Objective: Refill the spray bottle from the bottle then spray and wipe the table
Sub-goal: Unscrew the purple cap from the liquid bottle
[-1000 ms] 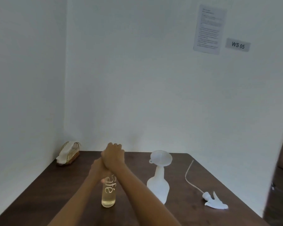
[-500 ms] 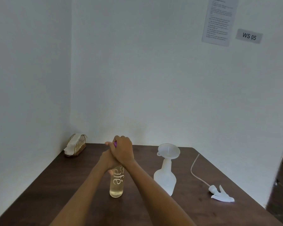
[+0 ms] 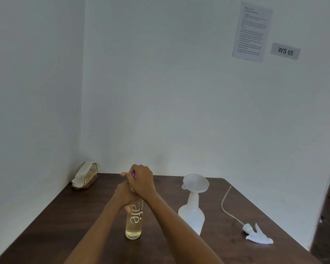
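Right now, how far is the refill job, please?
Prepared: the spray head lies on the table, and a funnel sits in the spray bottle. In hand: the left hand holds the clear bottle while the right hand grips its purple cap. Left: pouring, spraying, wiping.

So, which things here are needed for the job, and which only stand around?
Needed:
clear bottle, held by both hands, left and right
purple cap
spray bottle
funnel
spray head
napkins
table

Only around:
wall paper sheet
WS 05 label
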